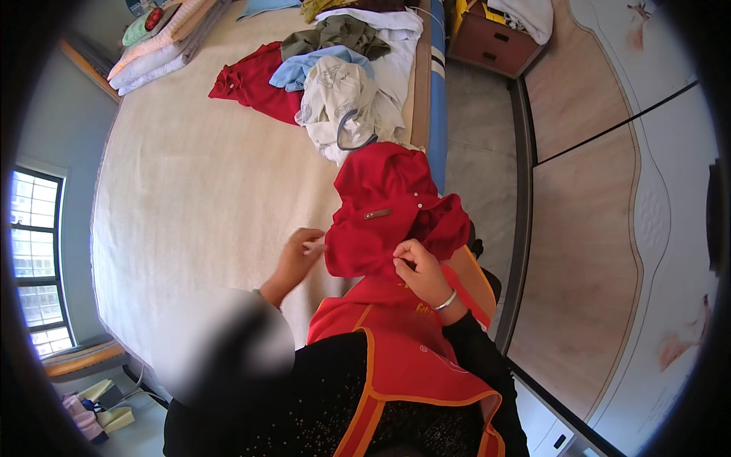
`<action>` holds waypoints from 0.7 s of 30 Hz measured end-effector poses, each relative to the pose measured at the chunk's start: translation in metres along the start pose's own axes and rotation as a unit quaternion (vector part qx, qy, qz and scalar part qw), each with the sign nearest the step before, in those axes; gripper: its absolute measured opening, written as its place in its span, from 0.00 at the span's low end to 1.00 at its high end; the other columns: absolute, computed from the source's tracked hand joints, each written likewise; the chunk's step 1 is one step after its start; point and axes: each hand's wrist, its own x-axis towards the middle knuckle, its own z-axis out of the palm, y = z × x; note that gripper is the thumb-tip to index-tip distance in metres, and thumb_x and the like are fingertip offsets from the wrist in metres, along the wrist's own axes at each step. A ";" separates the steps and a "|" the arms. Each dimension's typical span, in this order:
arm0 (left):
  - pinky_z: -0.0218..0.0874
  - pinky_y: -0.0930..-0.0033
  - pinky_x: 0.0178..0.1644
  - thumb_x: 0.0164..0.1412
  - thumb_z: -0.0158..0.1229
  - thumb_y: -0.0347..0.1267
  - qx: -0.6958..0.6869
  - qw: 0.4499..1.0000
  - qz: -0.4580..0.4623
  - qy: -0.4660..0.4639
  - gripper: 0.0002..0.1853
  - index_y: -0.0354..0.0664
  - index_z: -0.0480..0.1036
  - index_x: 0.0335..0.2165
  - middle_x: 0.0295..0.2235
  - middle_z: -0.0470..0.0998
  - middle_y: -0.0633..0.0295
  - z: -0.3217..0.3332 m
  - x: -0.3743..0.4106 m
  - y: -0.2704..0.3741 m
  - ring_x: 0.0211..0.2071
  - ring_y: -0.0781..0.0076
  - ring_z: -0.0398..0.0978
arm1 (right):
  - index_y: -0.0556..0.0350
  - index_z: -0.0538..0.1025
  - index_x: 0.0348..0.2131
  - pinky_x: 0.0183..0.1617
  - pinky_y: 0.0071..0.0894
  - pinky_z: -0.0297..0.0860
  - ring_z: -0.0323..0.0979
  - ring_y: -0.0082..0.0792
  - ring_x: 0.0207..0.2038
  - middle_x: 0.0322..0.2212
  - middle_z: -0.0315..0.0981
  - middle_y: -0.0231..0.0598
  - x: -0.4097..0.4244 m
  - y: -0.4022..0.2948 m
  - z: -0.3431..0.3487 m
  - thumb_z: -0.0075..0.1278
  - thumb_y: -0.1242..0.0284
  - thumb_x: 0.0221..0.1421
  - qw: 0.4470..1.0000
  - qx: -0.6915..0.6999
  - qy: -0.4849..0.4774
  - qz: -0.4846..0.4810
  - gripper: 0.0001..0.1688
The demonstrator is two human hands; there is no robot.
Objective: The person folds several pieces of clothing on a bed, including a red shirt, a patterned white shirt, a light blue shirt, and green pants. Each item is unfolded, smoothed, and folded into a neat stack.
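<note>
A red garment (371,240) with light buttons and a small brown leather tab lies bunched in front of me, at the bed's right edge. My right hand (422,271), with a silver bangle at the wrist, pinches its near edge between thumb and fingers. At the garment's left edge is my left hand (298,260), its slightly blurred fingers curled; whether they grip the cloth cannot be made out. Just beyond the red garment, a cream printed garment (337,97) with dark blue trim lies crumpled.
Past it are a light blue garment (297,69), another red garment (257,85), an olive garment (342,37) and white cloth (402,68). Folded bedding (171,51) is stacked at the bed's far left. A nightstand (491,43) and wardrobe doors (577,228) stand right of the bed (200,188).
</note>
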 end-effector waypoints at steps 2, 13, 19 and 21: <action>0.58 0.66 0.40 0.43 0.57 0.28 0.021 0.992 0.117 -0.052 0.16 0.39 0.68 0.36 0.37 0.67 0.56 0.016 0.000 0.046 0.39 0.63 0.64 | 0.59 0.64 0.29 0.28 0.20 0.62 0.67 0.20 0.27 0.21 0.68 0.35 0.000 -0.004 0.005 0.43 0.79 0.46 1.000 -0.014 -0.013 -0.012 0.07; 0.57 0.79 0.32 0.53 0.44 0.23 -0.134 0.988 0.005 -0.082 0.08 0.33 0.65 0.34 0.25 0.69 0.64 0.013 0.003 0.052 0.28 0.80 0.65 | 0.57 0.67 0.31 0.32 0.21 0.64 0.68 0.23 0.29 0.27 0.70 0.34 0.021 0.012 -0.068 0.40 0.79 0.48 0.981 -0.091 0.121 -0.120 0.07; 0.57 0.81 0.32 0.55 0.40 0.23 -0.210 0.975 -0.050 -0.055 0.07 0.34 0.65 0.32 0.25 0.68 0.67 0.000 0.003 0.051 0.27 0.84 0.64 | 0.59 0.67 0.33 0.40 0.34 0.63 0.67 0.42 0.36 0.33 0.68 0.43 0.047 0.092 -0.126 0.47 0.73 0.43 0.887 -0.348 0.279 -0.117 0.13; 0.57 0.81 0.31 0.54 0.38 0.23 -0.260 0.964 -0.059 -0.024 0.08 0.34 0.65 0.32 0.25 0.68 0.67 -0.003 0.008 0.056 0.26 0.83 0.64 | 0.58 0.67 0.33 0.40 0.39 0.62 0.66 0.47 0.37 0.34 0.67 0.47 0.054 0.099 -0.121 0.48 0.71 0.42 0.918 -0.336 0.209 -0.031 0.15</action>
